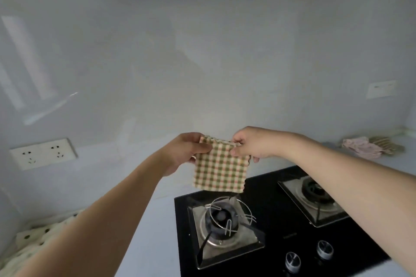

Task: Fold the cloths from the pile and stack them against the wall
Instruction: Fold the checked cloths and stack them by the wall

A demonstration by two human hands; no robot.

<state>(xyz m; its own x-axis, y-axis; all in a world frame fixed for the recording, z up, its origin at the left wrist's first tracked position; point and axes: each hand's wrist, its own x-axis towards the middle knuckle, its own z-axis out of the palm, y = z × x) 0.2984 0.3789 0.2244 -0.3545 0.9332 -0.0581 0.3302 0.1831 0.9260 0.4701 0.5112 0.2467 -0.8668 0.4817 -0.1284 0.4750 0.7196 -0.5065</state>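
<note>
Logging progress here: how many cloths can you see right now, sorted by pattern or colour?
Checked cloth, held up by the left hand and right hand: 1
Dotted cream cloth, lower left on the counter: 1
Pink cloth, far right by the wall: 1
Tan striped cloth, beside the pink one: 1
Total: 4

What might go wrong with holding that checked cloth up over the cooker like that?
The checked cloth hangs from both hands, left hand and right hand, pinched only at its top edge. If either grip slips, it could drop onto the burner below and snag on the wire pot stand. No flame shows, but a hot burner would be a hazard.
</note>
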